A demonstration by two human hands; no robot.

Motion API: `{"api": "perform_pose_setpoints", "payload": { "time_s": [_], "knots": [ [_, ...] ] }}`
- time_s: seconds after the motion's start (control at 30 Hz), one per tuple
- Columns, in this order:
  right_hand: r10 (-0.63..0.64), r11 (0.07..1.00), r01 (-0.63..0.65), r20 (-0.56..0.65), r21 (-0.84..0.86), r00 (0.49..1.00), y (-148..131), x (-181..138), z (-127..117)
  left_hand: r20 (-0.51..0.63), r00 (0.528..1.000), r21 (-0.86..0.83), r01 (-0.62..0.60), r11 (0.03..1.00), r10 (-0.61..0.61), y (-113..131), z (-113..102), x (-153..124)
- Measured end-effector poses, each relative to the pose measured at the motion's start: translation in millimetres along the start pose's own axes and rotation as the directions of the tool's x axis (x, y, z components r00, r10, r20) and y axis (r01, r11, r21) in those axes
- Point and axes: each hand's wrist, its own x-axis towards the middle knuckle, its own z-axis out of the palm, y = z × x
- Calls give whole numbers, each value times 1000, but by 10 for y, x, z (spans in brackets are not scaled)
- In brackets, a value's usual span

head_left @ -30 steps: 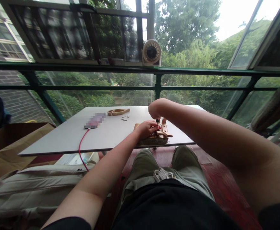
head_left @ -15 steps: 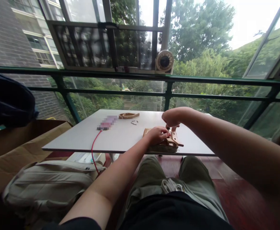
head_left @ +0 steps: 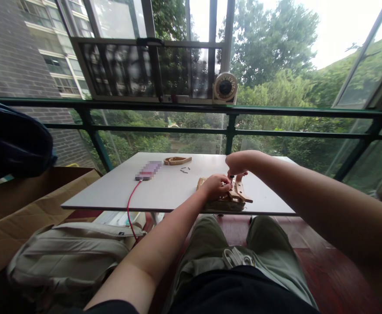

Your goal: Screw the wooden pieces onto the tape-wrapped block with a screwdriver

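Observation:
My right hand (head_left: 238,163) is closed in a fist above the work, around an upright tool that looks like a screwdriver (head_left: 232,178). Most of the tool is hidden by the fist. Under it lie pale wooden parts, among them a curved wooden piece with holes (head_left: 239,187) that sticks out to the right. Just left of the tool, my left hand (head_left: 217,186) presses its fingers together on the wooden parts near the tool's lower end. The wood rests on a brownish block-like base (head_left: 225,204), which my left hand partly covers.
On the white table (head_left: 102,192) lie a looped wooden piece (head_left: 177,161), several small screws (head_left: 184,170) and a pixelated phone-like object (head_left: 149,170) with a red cable (head_left: 129,203). A backpack (head_left: 69,248) and a cardboard box (head_left: 47,205) stand left. A round fan (head_left: 225,87) sits by the railing.
The view has shifted slightly, so everything sits a little lower and further right. Both hands stay at the wooden parts; the right fist still grips the tool.

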Motion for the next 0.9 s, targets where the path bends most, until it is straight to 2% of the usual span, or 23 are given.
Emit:
{"api": "perform_pose_setpoints", "payload": {
  "time_s": [0.13, 0.27, 0.47, 0.7, 0.8, 0.9],
  "knots": [
    [-17, 997, 25, -108, 73, 994, 32, -54, 53, -6, 1000, 20, 12, 1000, -12, -10, 6, -8],
    [-41, 999, 45, -151, 27, 988, 38, -137, 39, -4, 1000, 41, -10, 999, 10, -29, 8, -10],
    [-79, 997, 79, 19, -4, 997, -11, -208, -73, 36, 999, 6, 13, 1000, -13, -23, -6, -9],
    [6, 995, -13, 83, 94, 997, 29, -101, -51, 44, 999, -24, 28, 999, -27, 10, -29, -14],
    [20, 997, -22, 29, 69, 999, 25, -81, -3, 15, 1000, -36, 12, 999, -11, 3, -15, -13],
    [-9, 997, 17, -110, 69, 994, 45, -119, 42, -1, 1000, -51, -8, 999, 8, -13, 8, -6]
  ]
}}
